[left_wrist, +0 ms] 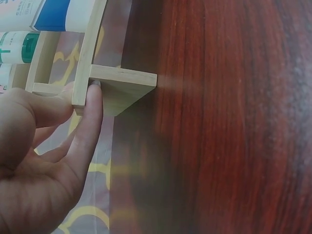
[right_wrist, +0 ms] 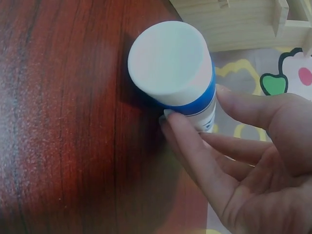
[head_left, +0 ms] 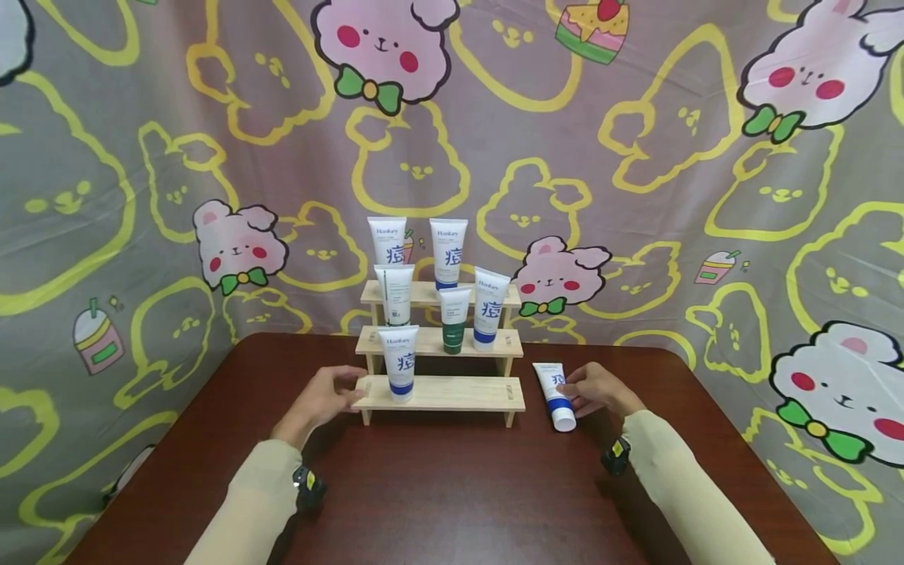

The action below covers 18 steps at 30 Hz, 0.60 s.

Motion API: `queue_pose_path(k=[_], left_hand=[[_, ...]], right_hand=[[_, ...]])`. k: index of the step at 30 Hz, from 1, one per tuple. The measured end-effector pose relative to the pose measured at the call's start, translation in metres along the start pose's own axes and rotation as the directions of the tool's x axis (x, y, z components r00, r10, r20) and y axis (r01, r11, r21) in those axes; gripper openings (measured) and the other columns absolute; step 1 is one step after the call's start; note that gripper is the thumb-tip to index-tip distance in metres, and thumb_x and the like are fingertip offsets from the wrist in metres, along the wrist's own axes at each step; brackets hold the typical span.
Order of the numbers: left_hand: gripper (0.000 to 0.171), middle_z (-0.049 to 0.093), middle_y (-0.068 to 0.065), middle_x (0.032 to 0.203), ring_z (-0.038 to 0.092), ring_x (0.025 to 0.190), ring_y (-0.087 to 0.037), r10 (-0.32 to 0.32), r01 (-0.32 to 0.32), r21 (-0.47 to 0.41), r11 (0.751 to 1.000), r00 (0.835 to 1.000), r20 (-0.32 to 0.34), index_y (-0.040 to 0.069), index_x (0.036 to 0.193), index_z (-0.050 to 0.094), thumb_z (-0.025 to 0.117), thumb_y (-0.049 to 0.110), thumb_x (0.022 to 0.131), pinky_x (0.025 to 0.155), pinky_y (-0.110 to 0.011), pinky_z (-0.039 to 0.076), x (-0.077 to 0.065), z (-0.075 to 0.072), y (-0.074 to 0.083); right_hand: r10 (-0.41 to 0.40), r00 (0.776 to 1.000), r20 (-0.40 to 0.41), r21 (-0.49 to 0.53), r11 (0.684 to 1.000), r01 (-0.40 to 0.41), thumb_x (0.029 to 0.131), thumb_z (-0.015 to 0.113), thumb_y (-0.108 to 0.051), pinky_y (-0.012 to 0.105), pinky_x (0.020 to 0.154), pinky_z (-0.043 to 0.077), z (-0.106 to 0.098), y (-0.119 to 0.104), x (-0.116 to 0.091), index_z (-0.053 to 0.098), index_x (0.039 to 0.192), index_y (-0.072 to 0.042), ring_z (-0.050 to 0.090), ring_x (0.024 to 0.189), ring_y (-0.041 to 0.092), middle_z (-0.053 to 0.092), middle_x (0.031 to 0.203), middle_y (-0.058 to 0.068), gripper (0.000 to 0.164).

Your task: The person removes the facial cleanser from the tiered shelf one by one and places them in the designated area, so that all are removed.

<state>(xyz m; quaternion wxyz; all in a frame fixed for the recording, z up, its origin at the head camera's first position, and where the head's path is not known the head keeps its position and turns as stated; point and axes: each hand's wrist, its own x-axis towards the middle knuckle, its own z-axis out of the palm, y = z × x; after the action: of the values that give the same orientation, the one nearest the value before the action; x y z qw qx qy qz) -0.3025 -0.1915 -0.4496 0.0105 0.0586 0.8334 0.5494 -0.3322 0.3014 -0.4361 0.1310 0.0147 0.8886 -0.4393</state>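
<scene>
Pinching the lying tube (head_left: 557, 403) with the right hand (head_left: 599, 388) while the left hand (head_left: 325, 401) grips the wooden stand (head_left: 455, 392), I judge light, even pressure best

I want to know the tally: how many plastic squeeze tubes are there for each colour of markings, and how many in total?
White plastic squeeze tubes with blue markings: 5
White plastic squeeze tubes with green markings: 2
Total: 7
</scene>
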Motion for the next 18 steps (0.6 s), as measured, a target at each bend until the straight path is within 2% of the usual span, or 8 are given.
queue_pose_path(k=[6,13,18], left_hand=[[0.037,0.060,-0.029,0.117,0.067,0.083,-0.029,-0.011,0.011,-0.009,1.000,1.000,0.003,-0.011,0.126,0.060,0.066,-0.013,0.089,0.066,-0.038,0.063,-0.001,-0.001,-0.001],[0.038,0.061,-0.028,0.114,0.066,0.080,-0.027,-0.020,0.020,-0.025,0.999,1.000,0.003,-0.011,0.125,0.060,0.066,-0.015,0.088,0.066,-0.038,0.063,0.000,-0.001,0.000],[0.037,0.061,-0.027,0.113,0.065,0.078,-0.026,-0.020,0.020,-0.027,0.999,1.000,0.000,-0.011,0.124,0.060,0.066,-0.015,0.088,0.065,-0.037,0.063,0.001,0.000,0.000]], right_hand=[[-0.009,1.000,0.005,-0.016,1.000,0.009,0.095,0.070,-0.014,0.045,0.066,0.063,-0.001,-0.002,-0.002,0.056,0.121,0.018,0.067,0.076,0.028,0.065,0.093,0.019,0.044],[-0.036,0.994,-0.106,-0.042,0.999,0.032,0.096,0.067,-0.011,0.042,0.061,0.063,-0.004,-0.013,-0.005,0.059,0.118,0.016,0.067,0.074,0.029,0.066,0.096,0.024,0.035],[-0.069,0.989,-0.129,-0.069,0.996,0.061,0.097,0.066,-0.012,0.043,0.063,0.063,-0.011,-0.021,-0.006,0.060,0.118,0.014,0.069,0.081,0.033,0.067,0.102,0.026,0.034]])
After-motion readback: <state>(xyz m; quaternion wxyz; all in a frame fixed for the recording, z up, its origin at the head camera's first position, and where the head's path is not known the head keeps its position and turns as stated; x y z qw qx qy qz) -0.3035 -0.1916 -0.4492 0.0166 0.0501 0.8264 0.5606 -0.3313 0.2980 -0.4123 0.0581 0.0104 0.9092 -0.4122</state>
